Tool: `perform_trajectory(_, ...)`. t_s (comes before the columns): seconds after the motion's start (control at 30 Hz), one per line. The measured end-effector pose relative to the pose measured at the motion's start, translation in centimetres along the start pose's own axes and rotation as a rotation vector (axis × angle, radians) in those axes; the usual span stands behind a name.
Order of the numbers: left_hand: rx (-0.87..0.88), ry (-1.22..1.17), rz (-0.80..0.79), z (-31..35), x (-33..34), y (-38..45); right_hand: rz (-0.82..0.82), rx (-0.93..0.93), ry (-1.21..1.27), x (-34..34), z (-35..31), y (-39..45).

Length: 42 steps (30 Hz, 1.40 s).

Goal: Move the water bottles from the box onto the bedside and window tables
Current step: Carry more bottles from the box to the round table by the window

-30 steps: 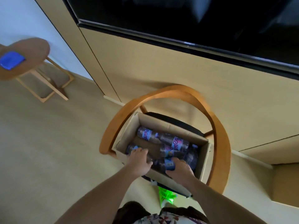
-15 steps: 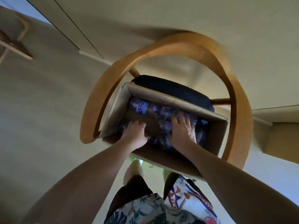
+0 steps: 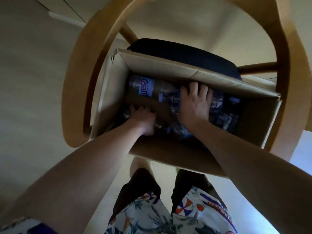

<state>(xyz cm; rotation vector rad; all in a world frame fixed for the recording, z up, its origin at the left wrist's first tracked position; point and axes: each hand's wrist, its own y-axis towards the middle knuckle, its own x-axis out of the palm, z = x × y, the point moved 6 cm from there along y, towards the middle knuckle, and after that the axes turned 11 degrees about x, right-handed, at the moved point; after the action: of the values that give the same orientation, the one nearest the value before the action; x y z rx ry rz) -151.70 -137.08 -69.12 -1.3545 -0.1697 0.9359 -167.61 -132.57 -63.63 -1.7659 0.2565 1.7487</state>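
Both your hands are down in the box, reaching for bottles.

Your left hand (image 3: 143,116) curls over a bottle low in the box (image 3: 177,68); whether it has closed I cannot tell. Your right hand (image 3: 194,102) lies spread on another. The labelled bottle (image 3: 146,88) lies flat, long axis left to right, cap pointing right. Next, likely: close and lift clear. The box sits on the chair (image 3: 94,53).

Both hands hid the water bottles (image 3: 170,102) beneath them; each grip was unreadable in the dim box (image 3: 185,70), bottles there blurred.
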Motion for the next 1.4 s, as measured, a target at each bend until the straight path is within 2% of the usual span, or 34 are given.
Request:
perform_trajectory(0.13,-0.013,0.021,0.006,0.0,-0.6,-0.5,-0.015,-0.001,0.065,0.0,0.0,-0.5)
perform_trajectory(0.3,-0.027,0.093,0.057,0.4,-1.6,-1.7,-0.024,-0.066,0.032,-0.3,0.6,-1.5)
perform_trajectory(0.43,0.006,0.009,0.118,0.3,-2.6,-3.6,-0.113,-0.050,0.101,-1.5,1.2,-1.4)
perform_trajectory(0.63,-0.030,-0.197,0.254,0.2,-5.7,-8.1,-0.313,0.188,0.404,-4.7,2.9,-3.0)
perform_trajectory(0.8,-0.044,-0.446,0.421,0.5,-9.6,-12.9,-0.376,0.320,0.583,-8.0,4.4,-4.5)
perform_trajectory(0.93,-0.027,-0.631,0.550,1.3,-13.1,-16.7,-0.309,0.353,0.682,-12.3,5.0,-4.7)
perform_trajectory(1.13,0.042,-0.641,0.688,4.1,-20.6,-22.7,-0.182,0.365,0.811,-21.1,6.8,-3.3)
perform_trajectory(1.4,0.304,-0.670,0.820,9.2,-30.0,-27.1,0.072,0.514,1.096,-31.1,10.6,-4.1)
